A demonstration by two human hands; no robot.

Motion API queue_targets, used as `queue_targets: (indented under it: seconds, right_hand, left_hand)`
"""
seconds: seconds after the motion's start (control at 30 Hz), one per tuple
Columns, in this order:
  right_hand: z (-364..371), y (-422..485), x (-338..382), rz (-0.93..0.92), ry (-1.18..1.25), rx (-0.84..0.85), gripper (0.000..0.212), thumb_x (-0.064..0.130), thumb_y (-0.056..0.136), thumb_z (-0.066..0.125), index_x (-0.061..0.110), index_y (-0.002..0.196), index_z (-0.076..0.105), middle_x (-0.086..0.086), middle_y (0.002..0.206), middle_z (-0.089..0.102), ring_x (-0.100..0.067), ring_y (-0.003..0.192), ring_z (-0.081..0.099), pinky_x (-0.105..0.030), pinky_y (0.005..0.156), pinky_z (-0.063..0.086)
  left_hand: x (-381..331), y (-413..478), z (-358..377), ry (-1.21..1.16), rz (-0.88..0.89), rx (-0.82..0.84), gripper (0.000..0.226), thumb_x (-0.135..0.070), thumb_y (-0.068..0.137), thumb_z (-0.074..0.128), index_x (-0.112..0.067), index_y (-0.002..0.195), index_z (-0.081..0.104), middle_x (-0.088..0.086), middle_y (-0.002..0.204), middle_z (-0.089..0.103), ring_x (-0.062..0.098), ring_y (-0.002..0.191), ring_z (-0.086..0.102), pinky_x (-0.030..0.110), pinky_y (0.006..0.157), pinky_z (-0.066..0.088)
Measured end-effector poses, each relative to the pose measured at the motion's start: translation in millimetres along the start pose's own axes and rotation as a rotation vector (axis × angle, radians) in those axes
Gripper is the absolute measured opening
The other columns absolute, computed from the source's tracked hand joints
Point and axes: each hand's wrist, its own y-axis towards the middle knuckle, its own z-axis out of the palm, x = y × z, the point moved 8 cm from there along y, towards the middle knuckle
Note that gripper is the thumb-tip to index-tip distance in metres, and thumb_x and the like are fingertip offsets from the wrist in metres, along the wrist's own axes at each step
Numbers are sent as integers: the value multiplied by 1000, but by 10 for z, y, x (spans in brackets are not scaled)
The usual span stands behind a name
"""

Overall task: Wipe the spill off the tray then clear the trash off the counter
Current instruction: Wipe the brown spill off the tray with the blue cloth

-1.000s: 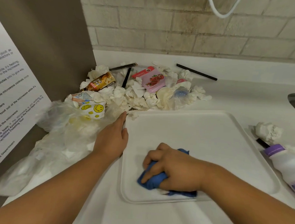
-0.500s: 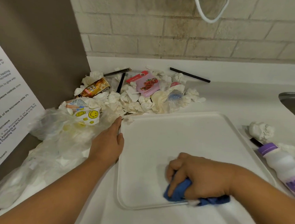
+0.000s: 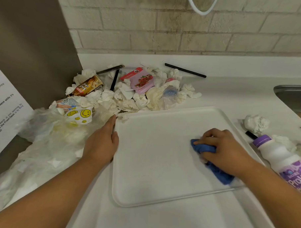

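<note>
Our R hand (image 3: 225, 151) has its grip curled round the blue cloth (image 3: 218, 173) on the tray (image 3: 152, 165), right side; L hand (image 3: 102, 142) flat at the left rim, fingers straight, holding nothing. A wide swipe could knock the bottle (image 3: 280, 155) just beside, we reckon.

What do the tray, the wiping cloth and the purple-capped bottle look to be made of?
Tray: likely matte white plastic, moulded with rounded corners and raised rim.
Cloth: soft blue fabric, perhaps microfibre, bunched in folds under the right hand.
Bottle: opaque white plastic, faintly glossy, purple cap, printed label.
</note>
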Motion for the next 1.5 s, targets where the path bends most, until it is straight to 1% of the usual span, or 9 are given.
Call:
queue_targets:
  seconds: [0.27, 0.37, 0.53, 0.77, 0.9, 1.03, 1.3, 1.43, 1.5]
  right_hand:
    - [740, -34, 1400, -560, 81, 254, 37, 33, 74, 62, 35, 110, 68, 3, 107, 57, -24, 87, 50, -31, 74, 44]
    - [687, 333, 1119, -479, -27, 159, 40, 36, 69, 64, 33, 108, 69, -1, 103, 60, -27, 81, 54, -30, 76, 45]
    - [538, 714, 444, -1, -268, 112, 33, 37, 91, 49, 34, 121, 59, 4, 125, 46, -27, 101, 43, -28, 94, 35]
    - [906, 359, 1495, -417, -17, 281, 43, 32, 82, 63, 34, 125, 60, 2, 119, 49, -27, 100, 40, -38, 84, 43]
    - [663, 672, 1039, -127, -39, 268, 37, 26, 84, 61, 31, 120, 63, 4, 121, 52, -26, 105, 48, -32, 89, 45]
    - [23, 770, 787, 178, 322, 271, 20, 15, 89, 53, 22, 97, 70, 3, 92, 68, -16, 86, 63, -24, 75, 49]
    - [-1364, 858, 801, 183, 434, -100, 14, 31, 94, 54, 29, 85, 65, 8, 78, 68, -5, 68, 62, -15, 60, 47]
    - [-1853, 880, 756, 205, 393, -284, 9, 34, 96, 51, 33, 94, 60, 10, 70, 55, 2, 53, 54, -9, 38, 36]
    - [-2121, 874, 784, 209, 371, -404, 10, 43, 91, 53, 41, 85, 62, 5, 69, 56, 0, 53, 62, -15, 40, 44]
  left_hand:
    - [-24, -13, -15, 9, 1, -1, 57, -17, 94, 42, -25, 149, 26, 8, 129, 59, 31, 110, 57, 39, 89, 45]
    - [-36, -16, -32, 2, 2, -1, 57, -17, 94, 44, -24, 148, 27, 6, 133, 57, 31, 113, 56, 38, 90, 44]
    - [-14, -11, -26, 5, -13, 1, 58, -20, 94, 43, -27, 149, 24, 3, 128, 60, 28, 108, 58, 37, 89, 45]
    - [-4, -4, -23, -11, -15, -8, 59, -20, 94, 44, -28, 148, 24, 6, 126, 62, 30, 106, 59, 40, 89, 47]
    - [-10, -15, -39, -26, -4, -17, 58, -21, 94, 44, -28, 148, 26, 7, 120, 64, 29, 103, 60, 39, 87, 48]
    - [2, -11, -43, -45, 0, -25, 59, -21, 93, 44, -28, 148, 26, 5, 116, 65, 27, 99, 61, 38, 85, 48]
    - [2, -11, -37, -64, -18, -17, 58, -21, 93, 44, -29, 148, 26, 6, 109, 67, 28, 95, 61, 37, 84, 48]
    - [18, -11, -38, -78, -19, -19, 59, -22, 93, 45, -30, 148, 26, 5, 109, 67, 27, 93, 61, 38, 85, 49]
    - [19, -13, -37, -87, -6, -28, 59, -22, 93, 45, -30, 148, 26, 5, 105, 67, 26, 91, 61, 36, 83, 49]
